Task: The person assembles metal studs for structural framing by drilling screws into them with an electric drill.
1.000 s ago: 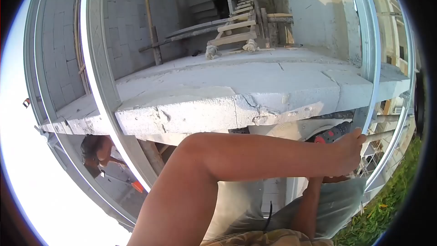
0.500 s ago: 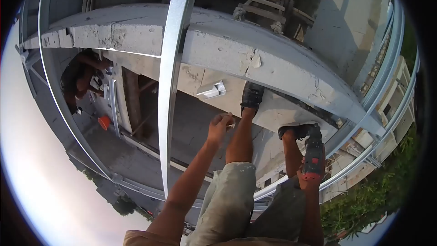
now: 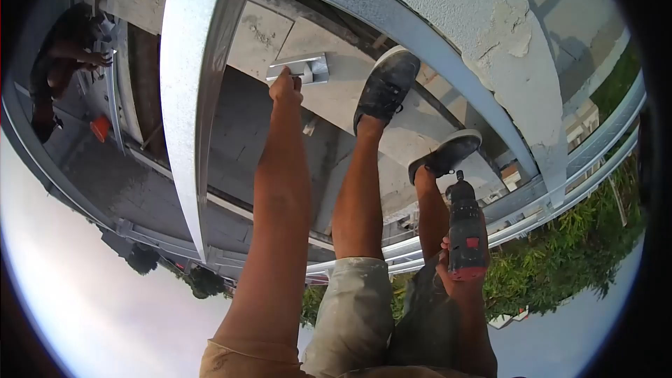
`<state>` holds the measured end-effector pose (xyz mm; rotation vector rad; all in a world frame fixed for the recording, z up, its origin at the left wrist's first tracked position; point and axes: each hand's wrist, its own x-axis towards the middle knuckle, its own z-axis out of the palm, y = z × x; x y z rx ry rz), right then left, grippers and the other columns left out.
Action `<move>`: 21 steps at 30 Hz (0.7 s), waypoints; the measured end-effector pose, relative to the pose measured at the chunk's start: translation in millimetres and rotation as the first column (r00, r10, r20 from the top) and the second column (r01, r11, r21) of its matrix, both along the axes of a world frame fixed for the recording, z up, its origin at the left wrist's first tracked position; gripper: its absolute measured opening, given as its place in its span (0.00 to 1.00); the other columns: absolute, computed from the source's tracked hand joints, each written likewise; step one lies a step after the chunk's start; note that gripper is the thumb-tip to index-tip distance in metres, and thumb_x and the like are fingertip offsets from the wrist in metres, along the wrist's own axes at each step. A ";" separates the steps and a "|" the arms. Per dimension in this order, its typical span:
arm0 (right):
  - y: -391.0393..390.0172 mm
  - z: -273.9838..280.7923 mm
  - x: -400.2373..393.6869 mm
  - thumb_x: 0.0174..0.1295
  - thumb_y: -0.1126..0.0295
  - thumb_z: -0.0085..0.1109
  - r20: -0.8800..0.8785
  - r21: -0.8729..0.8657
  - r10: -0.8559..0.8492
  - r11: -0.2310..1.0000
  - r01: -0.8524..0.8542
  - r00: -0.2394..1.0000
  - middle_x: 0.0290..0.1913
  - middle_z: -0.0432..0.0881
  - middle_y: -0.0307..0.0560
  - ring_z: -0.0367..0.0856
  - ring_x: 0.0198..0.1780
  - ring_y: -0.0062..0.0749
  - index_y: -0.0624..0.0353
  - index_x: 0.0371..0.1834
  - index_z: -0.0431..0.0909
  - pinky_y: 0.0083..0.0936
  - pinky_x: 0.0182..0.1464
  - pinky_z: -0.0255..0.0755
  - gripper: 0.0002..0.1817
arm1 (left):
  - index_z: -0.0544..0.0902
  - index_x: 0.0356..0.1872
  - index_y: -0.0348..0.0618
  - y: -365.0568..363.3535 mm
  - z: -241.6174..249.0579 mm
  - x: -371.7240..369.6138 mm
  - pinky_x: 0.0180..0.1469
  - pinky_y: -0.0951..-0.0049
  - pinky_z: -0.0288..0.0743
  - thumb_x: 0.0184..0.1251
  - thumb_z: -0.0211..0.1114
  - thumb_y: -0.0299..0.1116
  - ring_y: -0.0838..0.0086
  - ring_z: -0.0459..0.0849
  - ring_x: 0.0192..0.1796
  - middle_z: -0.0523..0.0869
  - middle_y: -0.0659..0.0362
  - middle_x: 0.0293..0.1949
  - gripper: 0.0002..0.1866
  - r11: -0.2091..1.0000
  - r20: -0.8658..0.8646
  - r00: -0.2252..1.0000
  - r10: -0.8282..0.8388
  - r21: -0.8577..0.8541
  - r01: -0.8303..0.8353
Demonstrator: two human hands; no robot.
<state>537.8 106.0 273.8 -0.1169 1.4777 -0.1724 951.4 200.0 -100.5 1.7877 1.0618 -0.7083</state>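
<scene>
My left hand [image 3: 285, 87] reaches forward to a short piece of silvery metal channel [image 3: 313, 68] lying on a concrete ledge [image 3: 343, 94]. Its fingers are bent at the near edge of the channel, over its left part. On the right, my right hand [image 3: 455, 274] is wrapped around a black and red cordless drill [image 3: 465, 227], whose chuck points away from me. Left of my left arm a wide galvanized metal stud [image 3: 189, 91] stands close to the camera.
Another person [image 3: 59, 63] crouches at the far left beside metal profiles [image 3: 114, 98] and an orange container [image 3: 101, 128]. My shoes [image 3: 387, 87] rest on the ledge, next to a deep opening [image 3: 245, 122]. A curved metal rail [image 3: 420, 28] and rough concrete edge [image 3: 490, 21] run overhead right.
My left hand has moved forward from above the opening to the metal channel. The view has shifted closer to the ledge, and the drill is still in my right hand.
</scene>
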 end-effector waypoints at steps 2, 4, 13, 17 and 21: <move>-0.2 4.6 2.2 0.43 0.90 0.64 -0.115 -0.116 0.378 0.913 -0.390 0.919 0.49 0.82 0.46 0.81 0.43 0.25 0.61 0.56 0.72 0.23 0.43 0.78 0.33 | 0.71 0.60 0.40 12.5 10.5 -15.7 0.53 0.61 0.79 0.73 0.63 0.35 0.64 0.82 0.49 0.80 0.53 0.51 0.19 0.985 0.045 0.998 0.036 -0.170 -0.028; 1.3 2.1 -4.1 0.44 0.86 0.65 -0.127 -0.142 0.488 0.853 -0.503 0.864 0.46 0.81 0.44 0.81 0.42 0.24 0.54 0.69 0.60 0.22 0.41 0.78 0.44 | 0.69 0.58 0.42 15.8 37.1 -31.5 0.55 0.59 0.80 0.75 0.59 0.32 0.65 0.82 0.50 0.79 0.54 0.51 0.16 0.940 0.110 0.993 0.051 -0.342 -0.011; -5.2 -135.3 4.8 0.44 0.78 0.71 -0.277 -0.564 0.856 0.222 -0.795 0.436 0.59 0.77 0.63 0.79 0.56 0.55 0.59 0.80 0.43 0.37 0.56 0.75 0.59 | 0.70 0.57 0.44 37.7 150.0 -93.4 0.60 0.60 0.72 0.76 0.59 0.34 0.67 0.77 0.56 0.77 0.58 0.53 0.14 0.848 -0.001 1.000 -0.030 -0.529 0.025; 22.4 -222.3 -0.6 0.46 0.82 0.65 -0.492 -0.437 0.865 -0.149 -0.887 0.097 0.50 0.77 0.62 0.77 0.51 0.59 0.61 0.80 0.44 0.44 0.55 0.72 0.55 | 0.69 0.59 0.43 12.4 177.0 -103.7 0.60 0.61 0.72 0.76 0.58 0.35 0.65 0.75 0.58 0.75 0.57 0.55 0.16 0.950 -0.120 0.987 0.104 -0.283 -0.135; 71.6 -279.0 -2.8 0.47 0.85 0.60 -0.600 -0.376 0.796 -0.191 -0.907 0.081 0.44 0.77 0.60 0.75 0.47 0.57 0.61 0.80 0.46 0.45 0.53 0.71 0.53 | 0.69 0.61 0.41 12.0 162.0 -111.9 0.53 0.63 0.75 0.74 0.60 0.33 0.64 0.77 0.56 0.75 0.55 0.56 0.18 0.974 -0.104 0.994 0.030 -0.219 -0.052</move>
